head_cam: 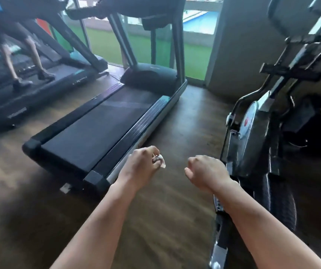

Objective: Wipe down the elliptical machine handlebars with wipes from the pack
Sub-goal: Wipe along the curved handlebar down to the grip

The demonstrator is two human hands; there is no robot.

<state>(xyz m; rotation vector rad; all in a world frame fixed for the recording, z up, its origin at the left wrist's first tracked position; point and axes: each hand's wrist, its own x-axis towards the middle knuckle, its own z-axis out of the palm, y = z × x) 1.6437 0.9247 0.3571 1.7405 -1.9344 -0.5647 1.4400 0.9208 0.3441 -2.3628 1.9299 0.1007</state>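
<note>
A treadmill (97, 129) stands left of the elliptical machine (252, 136). Between the two, the left hand (142, 167) pinches a small crumpled wipe (160, 162) in curled fingers. The right hand (208, 171), just beside the elliptical machine's frame, is curled into a fist around nothing.

Both bare forearms reach forward from the bottom edge, roughly parallel and slightly apart, with the backs of the hands turned up. The left hand (142, 166) is curled, its thumb and fingertips pinching a small crumpled white wipe (160, 162) that sticks out on its right side. The right hand (208, 171) is level with it, fingers folded under into a loose fist, the thumb tucked along its left side, with nothing visible in it.
</note>
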